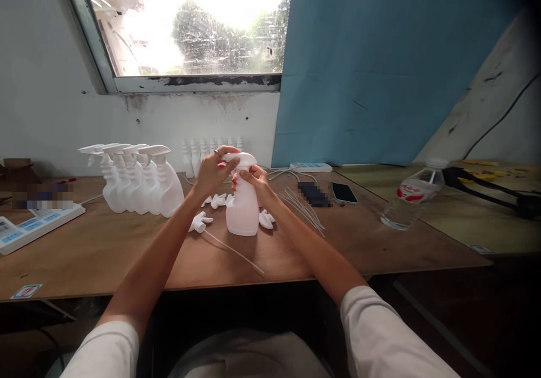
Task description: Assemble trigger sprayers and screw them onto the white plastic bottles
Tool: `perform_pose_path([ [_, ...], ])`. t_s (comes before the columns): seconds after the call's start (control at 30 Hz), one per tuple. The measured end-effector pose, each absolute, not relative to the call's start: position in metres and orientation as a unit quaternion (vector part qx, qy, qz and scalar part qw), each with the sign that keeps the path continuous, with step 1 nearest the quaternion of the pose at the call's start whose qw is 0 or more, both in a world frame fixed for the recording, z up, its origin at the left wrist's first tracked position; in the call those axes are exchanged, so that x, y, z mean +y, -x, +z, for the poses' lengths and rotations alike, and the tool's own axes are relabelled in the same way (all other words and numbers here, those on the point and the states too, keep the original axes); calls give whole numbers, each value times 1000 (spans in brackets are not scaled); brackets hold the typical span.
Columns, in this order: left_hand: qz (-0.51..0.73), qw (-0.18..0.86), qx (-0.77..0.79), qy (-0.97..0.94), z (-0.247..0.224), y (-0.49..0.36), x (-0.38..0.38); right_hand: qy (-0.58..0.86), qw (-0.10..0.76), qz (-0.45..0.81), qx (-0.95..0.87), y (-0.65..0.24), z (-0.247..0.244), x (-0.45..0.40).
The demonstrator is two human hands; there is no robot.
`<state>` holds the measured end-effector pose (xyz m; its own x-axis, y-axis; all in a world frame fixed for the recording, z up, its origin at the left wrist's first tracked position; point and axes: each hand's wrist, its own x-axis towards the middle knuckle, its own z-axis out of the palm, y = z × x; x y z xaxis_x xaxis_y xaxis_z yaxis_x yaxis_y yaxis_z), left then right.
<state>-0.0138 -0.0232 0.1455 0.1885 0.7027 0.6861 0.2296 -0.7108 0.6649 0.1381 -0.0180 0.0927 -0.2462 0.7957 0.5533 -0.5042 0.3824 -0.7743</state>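
Note:
A white spray bottle (242,214) stands upright on the wooden table in front of me, its trigger head (245,158) on top. My left hand (214,169) is closed on that head from the left. From the right, my right hand (258,182) wraps round the bottle's neck, just below the head. Beside the bottle lies a loose trigger sprayer (199,221) with a thin tube (234,251) reaching toward the table's front. More white sprayer parts (217,200) sit behind it, and another white part (266,219) rests at the bottle's right.
Several bottles with trigger heads (143,183) stand in a row at left. Bottles without heads (211,150) line the wall. Thin tubes (302,209), a phone (344,193) and a clear water bottle (408,200) are at right. A power strip (40,226) lies far left.

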Motion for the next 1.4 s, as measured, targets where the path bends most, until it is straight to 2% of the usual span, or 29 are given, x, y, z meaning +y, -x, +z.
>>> perform_pose_path([
  [0.13, 570, 252, 305, -720, 111, 19, -34, 125, 619, 537, -559, -148, 102, -18],
  [0.23, 493, 271, 348, -750, 86, 29, -54, 98, 663, 512, -537, -146, 116, -25],
  [0.33, 452, 286, 396, -747, 78, 49, -78, 98, 652, 498, -563, -136, 126, -34],
  [0.4, 473, 224, 454, -721, 82, 74, -92, 114, 616, 483, -612, -131, 124, -36],
  [0.53, 512, -5, 631, -583, 91, 157, -107, 169, 531, 454, -695, -136, 95, -32],
  [0.7, 523, -132, 713, -449, 71, 267, -99, 251, 437, 449, -738, -138, 50, -21],
  [0.83, 511, -112, 753, -400, 49, 309, -85, 263, 368, 417, -788, -116, 36, -20],
  [1.07, 528, -51, 754, -387, 37, 312, -82, 270, 302, 340, -849, -86, 32, -28],
  [1.2, 623, -19, 668, -407, 53, 323, -73, 284, 329, 310, -845, -88, 25, -30],
  [1.3, 699, -18, 578, -421, 80, 333, -61, 291, 354, 344, -820, -96, 17, -28],
  [1.4, 688, -22, 547, -477, 109, 336, -57, 288, 368, 394, -791, -105, 11, -25],
])
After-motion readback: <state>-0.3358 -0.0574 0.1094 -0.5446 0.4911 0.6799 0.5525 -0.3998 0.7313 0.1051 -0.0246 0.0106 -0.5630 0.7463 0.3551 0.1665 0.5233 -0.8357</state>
